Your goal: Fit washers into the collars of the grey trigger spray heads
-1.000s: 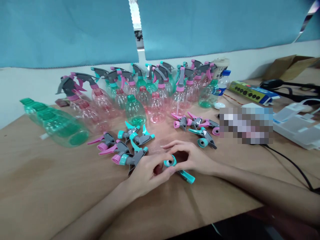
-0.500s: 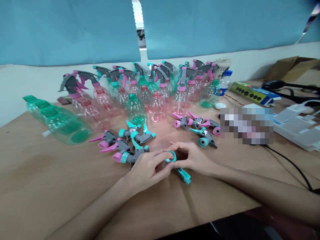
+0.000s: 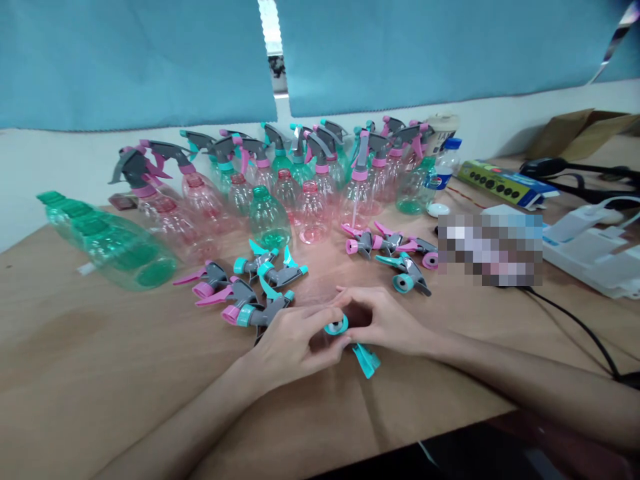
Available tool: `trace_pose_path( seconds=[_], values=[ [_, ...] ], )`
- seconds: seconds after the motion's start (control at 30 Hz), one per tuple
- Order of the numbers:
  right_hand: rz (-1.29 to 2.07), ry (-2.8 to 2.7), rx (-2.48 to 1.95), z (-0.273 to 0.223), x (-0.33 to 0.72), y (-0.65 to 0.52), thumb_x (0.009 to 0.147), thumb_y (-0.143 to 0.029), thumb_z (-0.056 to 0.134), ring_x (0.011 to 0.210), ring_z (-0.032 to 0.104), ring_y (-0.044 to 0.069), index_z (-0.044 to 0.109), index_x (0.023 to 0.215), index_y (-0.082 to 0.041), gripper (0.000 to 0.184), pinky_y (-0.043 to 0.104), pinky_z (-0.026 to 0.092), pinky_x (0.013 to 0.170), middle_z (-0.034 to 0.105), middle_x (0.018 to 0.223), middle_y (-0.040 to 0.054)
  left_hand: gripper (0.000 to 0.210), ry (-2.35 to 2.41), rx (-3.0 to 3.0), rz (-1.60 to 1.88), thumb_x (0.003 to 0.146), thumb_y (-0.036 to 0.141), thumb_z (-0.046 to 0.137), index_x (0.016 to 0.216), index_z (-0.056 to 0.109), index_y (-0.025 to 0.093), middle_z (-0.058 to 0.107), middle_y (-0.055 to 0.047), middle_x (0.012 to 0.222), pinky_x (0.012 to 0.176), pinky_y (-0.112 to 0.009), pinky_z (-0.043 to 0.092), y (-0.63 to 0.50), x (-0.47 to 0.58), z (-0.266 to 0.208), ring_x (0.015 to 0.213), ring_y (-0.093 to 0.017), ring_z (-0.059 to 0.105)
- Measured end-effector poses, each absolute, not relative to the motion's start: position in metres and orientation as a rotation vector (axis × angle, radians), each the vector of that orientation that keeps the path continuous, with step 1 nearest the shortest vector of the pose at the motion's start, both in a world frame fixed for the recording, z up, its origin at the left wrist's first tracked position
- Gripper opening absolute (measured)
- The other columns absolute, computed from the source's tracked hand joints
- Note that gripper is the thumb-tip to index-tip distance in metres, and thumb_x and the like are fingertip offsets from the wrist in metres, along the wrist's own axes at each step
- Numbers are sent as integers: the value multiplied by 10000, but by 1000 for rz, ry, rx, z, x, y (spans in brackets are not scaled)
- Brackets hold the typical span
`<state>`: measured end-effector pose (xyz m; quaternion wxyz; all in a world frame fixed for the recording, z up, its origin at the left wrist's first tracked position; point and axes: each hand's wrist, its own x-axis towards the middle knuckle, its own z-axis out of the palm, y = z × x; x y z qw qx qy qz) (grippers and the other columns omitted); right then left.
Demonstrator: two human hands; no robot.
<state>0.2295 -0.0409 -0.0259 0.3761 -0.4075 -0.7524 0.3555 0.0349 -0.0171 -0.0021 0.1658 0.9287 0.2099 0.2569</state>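
Observation:
Between my two hands is a teal-and-grey trigger spray head (image 3: 367, 361), its round teal collar facing up toward me and its teal trigger pointing to the front right. The fingers of my left hand (image 3: 300, 340) pinch the collar from the left. My right hand (image 3: 387, 320) grips it from the right, thumb and fingertips bent round it. The grey body is mostly hidden by the hands. Just beyond my left hand lie several loose spray heads, among them a teal one (image 3: 267, 312) and a pink one (image 3: 240, 293). Another teal spray head (image 3: 407, 275) lies beyond my right hand.
Open green (image 3: 271, 217) and pink (image 3: 313, 217) bottles stand behind the loose heads, with several assembled spray bottles (image 3: 359, 193) further back. Green bottles (image 3: 115, 247) lie at the left. A power strip (image 3: 590, 260), a black cable (image 3: 575, 320) and a yellow box (image 3: 500, 183) are at right.
The held spray head's collar has tipped, so its inner opening now shows, and its trigger has turned a little. Both hands still hold it; the view has shifted slightly.

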Motion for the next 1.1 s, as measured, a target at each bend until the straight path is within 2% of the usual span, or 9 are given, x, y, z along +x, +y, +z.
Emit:
trace_pose_path(
  seconds=[0.23, 0.33, 0.47, 0.67, 0.87, 1.1],
  values=[
    [874, -1984, -1035, -19, 225, -43, 730, -348, 742, 690, 571, 127, 635, 887, -190, 247, 243, 422, 626, 652, 805, -12, 76, 617, 2536, 661, 851, 219, 490, 815, 547, 181, 521, 55, 586, 479, -197, 337, -16, 32, 1, 464, -85, 443],
    [841, -2015, -1020, -17, 223, -44, 693, -410, 763, 705, 576, 132, 633, 861, -196, 301, 254, 434, 651, 658, 802, -14, 131, 611, 2520, 623, 828, 141, 418, 812, 542, 183, 515, 55, 591, 486, -199, 327, -13, 28, 1, 466, -83, 422],
    [773, -2060, -1012, -16, 225, -43, 683, -426, 767, 770, 595, 151, 633, 848, -196, 313, 285, 453, 718, 669, 843, -1, 207, 610, 2604, 615, 760, 108, 420, 853, 590, 181, 501, 60, 545, 508, -209, 336, -11, 26, 4, 475, -94, 443],
    [699, -2117, -1011, -17, 229, -38, 683, -373, 780, 795, 604, 158, 622, 842, -205, 280, 347, 440, 845, 667, 813, -14, 150, 588, 2770, 622, 828, 151, 490, 832, 635, 191, 541, 49, 554, 502, -201, 349, -7, 26, 0, 495, -95, 492],
    [671, -2148, -984, -21, 232, -34, 688, -387, 774, 815, 636, 142, 609, 878, -218, 303, 426, 326, 1035, 670, 828, -44, 149, 558, 2902, 776, 880, 134, 480, 788, 591, 173, 576, 43, 583, 479, -202, 352, -8, 28, -9, 483, -85, 504],
    [548, -2077, -981, -19, 235, -30, 722, -372, 747, 906, 632, 172, 603, 902, -224, 274, 440, 342, 1046, 673, 844, -25, 111, 759, 2860, 995, 878, 169, 483, 792, 550, 190, 494, 71, 524, 482, -192, 365, -13, 29, -12, 443, -74, 452]
  ],
)
